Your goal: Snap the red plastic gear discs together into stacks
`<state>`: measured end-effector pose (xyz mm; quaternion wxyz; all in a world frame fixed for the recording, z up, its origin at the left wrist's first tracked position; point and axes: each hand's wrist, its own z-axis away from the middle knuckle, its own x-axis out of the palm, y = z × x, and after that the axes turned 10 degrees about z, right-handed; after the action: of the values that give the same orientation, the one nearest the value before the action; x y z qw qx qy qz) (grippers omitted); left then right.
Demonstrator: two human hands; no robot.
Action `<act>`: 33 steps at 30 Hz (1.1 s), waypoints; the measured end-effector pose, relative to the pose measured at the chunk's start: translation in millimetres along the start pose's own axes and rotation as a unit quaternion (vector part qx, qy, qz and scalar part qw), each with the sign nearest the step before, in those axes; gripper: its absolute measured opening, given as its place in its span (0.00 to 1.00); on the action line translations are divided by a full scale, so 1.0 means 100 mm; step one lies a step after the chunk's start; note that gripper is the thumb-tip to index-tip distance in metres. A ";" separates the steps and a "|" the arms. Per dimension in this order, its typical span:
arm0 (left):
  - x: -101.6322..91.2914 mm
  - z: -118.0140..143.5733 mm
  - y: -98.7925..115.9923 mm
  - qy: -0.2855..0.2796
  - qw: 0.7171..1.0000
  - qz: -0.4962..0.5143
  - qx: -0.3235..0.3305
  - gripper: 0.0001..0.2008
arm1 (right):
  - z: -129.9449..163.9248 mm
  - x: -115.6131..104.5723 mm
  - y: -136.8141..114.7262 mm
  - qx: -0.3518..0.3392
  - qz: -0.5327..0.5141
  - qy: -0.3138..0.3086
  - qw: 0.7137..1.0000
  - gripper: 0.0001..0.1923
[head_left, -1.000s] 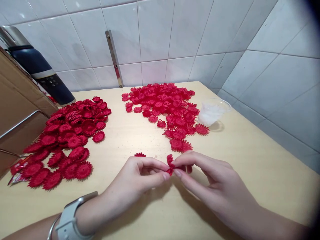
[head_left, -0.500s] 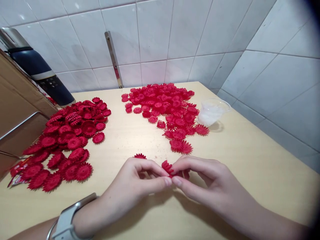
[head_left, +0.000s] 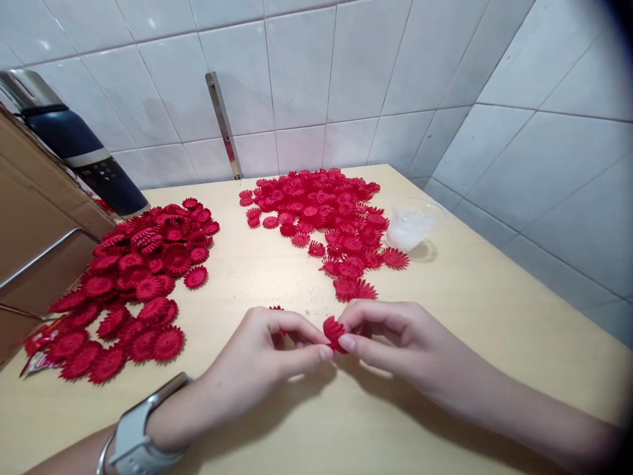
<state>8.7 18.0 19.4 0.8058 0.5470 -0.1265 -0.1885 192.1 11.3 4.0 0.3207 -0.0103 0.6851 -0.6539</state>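
Note:
Between my two hands, a little above the table, is a small red fabric flower point(head_left: 333, 333) with a fringed, petal-like edge. My left hand point(head_left: 281, 346) pinches its left side between thumb and forefinger. From the other side, my right hand point(head_left: 390, 336) grips it the same way, the curled fingers partly hidden. Another red flower piece point(head_left: 277, 309) lies on the table, mostly covered by my left hand. Beyond my hands spreads a pile of loose red flowers point(head_left: 321, 204), and a second heap of red flowers point(head_left: 148, 257) lies to the left.
A clear plastic cup point(head_left: 410, 224) with whitish contents stands right of the far pile. At the left are a cardboard box point(head_left: 44, 204) and a dark blue bottle point(head_left: 84, 142). A metal strip point(head_left: 222, 125) leans on the tiled wall behind the pale table point(head_left: 475, 330).
Both hands still hold the flower, which has turned a little and shows more of its petals. My right fingers have shifted slightly up along it. The view has tilted slightly.

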 end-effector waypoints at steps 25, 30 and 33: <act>-0.53 -1.13 0.55 0.196 0.843 -0.463 0.192 0.13 | -0.20 -0.32 0.08 -0.075 0.201 0.282 0.935 0.06; -0.51 -0.79 0.60 0.153 0.838 -0.492 0.178 0.18 | -0.23 -0.30 0.13 -0.074 0.195 0.296 0.932 0.05; -0.45 -0.44 0.54 0.102 0.845 -0.509 0.128 0.16 | -0.19 -0.23 0.11 -0.089 0.187 0.260 0.943 0.05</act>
<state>-4.8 92.3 53.5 0.5274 0.6491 0.2299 -0.4976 205.9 39.4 2.8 0.2458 0.2601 0.7894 -0.4987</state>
